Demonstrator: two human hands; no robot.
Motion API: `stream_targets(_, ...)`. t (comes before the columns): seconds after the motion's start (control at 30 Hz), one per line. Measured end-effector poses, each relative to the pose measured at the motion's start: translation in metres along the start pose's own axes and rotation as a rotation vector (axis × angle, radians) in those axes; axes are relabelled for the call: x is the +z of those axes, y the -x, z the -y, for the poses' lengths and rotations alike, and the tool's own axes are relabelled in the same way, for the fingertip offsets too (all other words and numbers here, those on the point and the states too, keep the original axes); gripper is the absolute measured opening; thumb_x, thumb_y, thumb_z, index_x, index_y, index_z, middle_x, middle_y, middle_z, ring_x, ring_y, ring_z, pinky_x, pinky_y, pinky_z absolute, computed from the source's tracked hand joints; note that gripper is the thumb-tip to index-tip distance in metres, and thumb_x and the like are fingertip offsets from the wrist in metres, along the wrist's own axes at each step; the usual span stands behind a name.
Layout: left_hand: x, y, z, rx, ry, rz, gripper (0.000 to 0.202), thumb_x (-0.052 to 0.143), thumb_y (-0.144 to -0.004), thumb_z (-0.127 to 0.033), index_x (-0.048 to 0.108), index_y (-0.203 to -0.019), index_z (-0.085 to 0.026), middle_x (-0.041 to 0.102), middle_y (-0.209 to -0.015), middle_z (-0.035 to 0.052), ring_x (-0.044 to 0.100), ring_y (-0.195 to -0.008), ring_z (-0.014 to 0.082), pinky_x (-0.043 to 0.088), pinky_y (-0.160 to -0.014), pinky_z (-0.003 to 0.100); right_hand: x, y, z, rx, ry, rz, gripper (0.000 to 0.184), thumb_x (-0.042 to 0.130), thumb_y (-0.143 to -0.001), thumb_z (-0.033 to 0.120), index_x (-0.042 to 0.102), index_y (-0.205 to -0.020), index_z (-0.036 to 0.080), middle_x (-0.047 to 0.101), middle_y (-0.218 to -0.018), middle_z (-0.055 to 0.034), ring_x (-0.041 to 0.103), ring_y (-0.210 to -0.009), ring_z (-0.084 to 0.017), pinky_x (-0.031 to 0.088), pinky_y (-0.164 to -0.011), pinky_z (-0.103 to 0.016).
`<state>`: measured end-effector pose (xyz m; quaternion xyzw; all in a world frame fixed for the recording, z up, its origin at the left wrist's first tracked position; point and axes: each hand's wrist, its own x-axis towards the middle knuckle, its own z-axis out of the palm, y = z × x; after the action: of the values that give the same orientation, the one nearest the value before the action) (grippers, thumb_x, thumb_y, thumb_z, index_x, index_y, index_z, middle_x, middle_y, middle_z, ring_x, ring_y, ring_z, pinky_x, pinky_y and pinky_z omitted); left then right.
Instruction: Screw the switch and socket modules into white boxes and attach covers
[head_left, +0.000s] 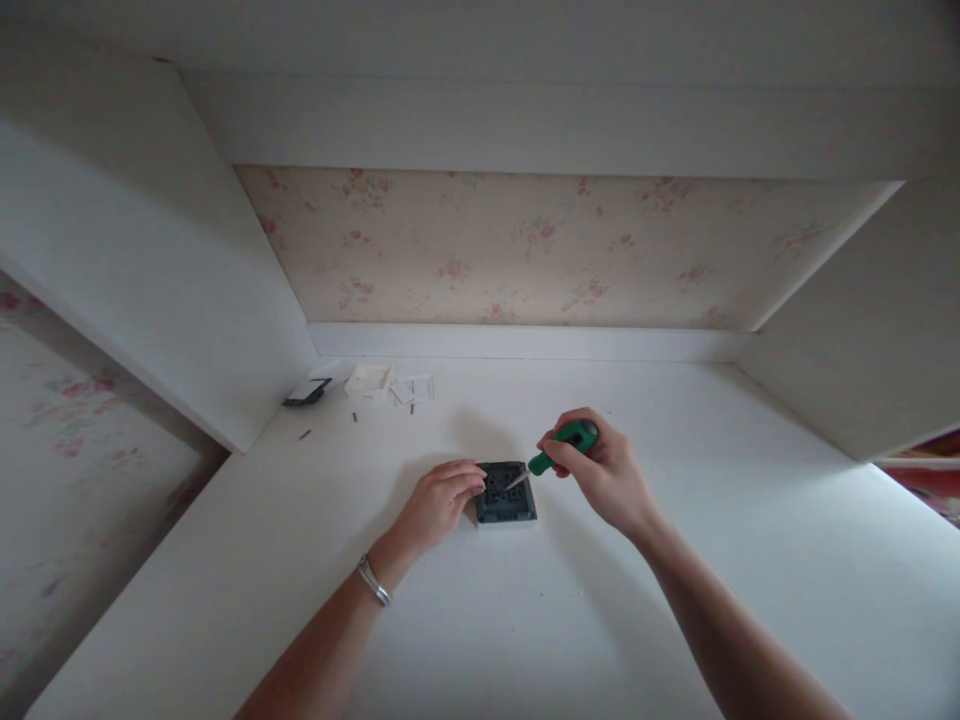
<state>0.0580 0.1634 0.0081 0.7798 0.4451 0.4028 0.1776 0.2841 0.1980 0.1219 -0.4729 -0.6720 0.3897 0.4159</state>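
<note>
One dark square panel (504, 505) lies on the surface (465, 630) between my left hand (439, 500), touching its left edge, whether pinching I cannot tell, and my right hand (604, 470), clasping one green screwdriver (580, 434) slanting near-left over it.

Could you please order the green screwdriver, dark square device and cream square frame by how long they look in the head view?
1. Green screwdriver
2. Dark square device
3. Cream square frame; it lies farther away, so its true size is unsure.
</note>
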Motion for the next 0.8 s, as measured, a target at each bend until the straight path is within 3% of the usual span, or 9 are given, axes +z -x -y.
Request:
stream_targets(0.63,-0.011,0.003,-0.020,-0.156,0.055,0.042,0.020,0.050,-0.090,-0.019,0.065,-0.103,-0.022,0.063,-0.115,0.0043,0.054,-0.113,0.0186,0.045,-0.100,0.035,0.000,0.001,0.001,-0.002,0.019,-0.004,0.018,0.062,-0.077,0.034,0.057,-0.087,0.019,0.065,-0.072,-0.0020,0.058,-0.055,-0.014,0.043,-0.050,-0.026)
stream_targets(0.8,-0.012,0.004,-0.019,-0.134,0.060,0.071,0.018,0.054,-0.087,-0.020,0.066,-0.100,-0.021,0.061,-0.117,0.0056,0.053,-0.114,0.0199,0.042,-0.102,0.037,-0.001,0.002,0.001,-0.003,0.017,-0.007,0.018,0.062,-0.078,0.034,0.057,-0.087,0.019,0.065,-0.073,-0.0021,0.060,-0.057,-0.015,0.043,-0.051,-0.026)
